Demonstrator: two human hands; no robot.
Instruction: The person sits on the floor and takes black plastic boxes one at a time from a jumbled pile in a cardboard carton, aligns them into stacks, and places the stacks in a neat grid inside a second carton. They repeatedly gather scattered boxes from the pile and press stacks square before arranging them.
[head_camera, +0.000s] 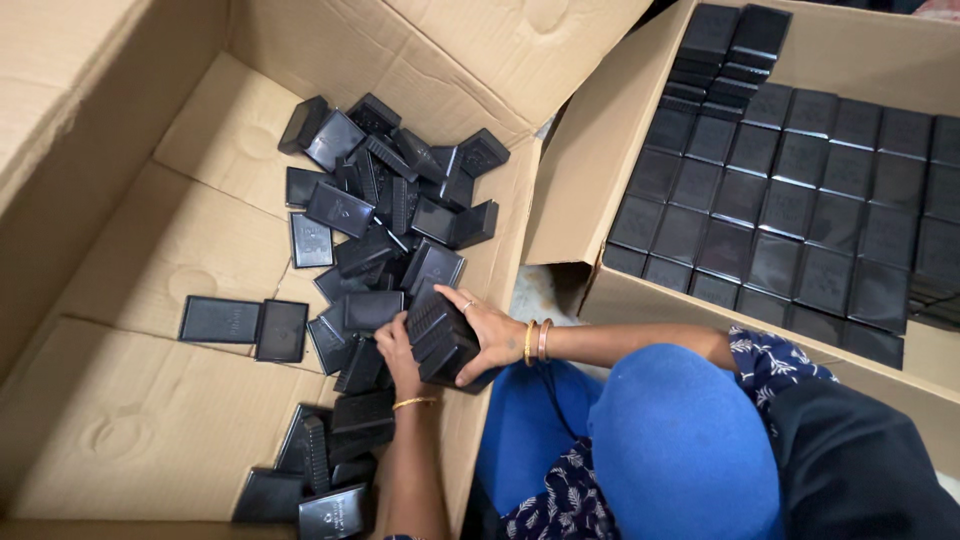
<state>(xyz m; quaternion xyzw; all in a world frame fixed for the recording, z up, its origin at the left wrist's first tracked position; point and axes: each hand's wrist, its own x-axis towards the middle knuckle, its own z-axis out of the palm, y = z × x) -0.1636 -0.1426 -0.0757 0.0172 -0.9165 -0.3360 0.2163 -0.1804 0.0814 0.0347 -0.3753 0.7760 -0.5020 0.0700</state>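
A small stack of black ribbed plastic cases (440, 338) is gripped between both of my hands, just above the inner edge of the big open cardboard box (130, 420). My left hand (393, 352), with a thin gold bracelet on its wrist, presses on the stack's left side. My right hand (492, 332), with two bangles on its wrist, wraps over the stack's right side. Several loose black cases (385, 205) lie scattered in a heap on the box floor beyond my hands. More of them (325, 470) lie near the bottom edge.
A second cardboard box (690, 305) at the right holds black cases (790, 210) packed flat in neat rows, with short stacks at its far end. My blue-clad knee (670, 440) fills the lower right. A strip of floor (535, 290) shows between the boxes.
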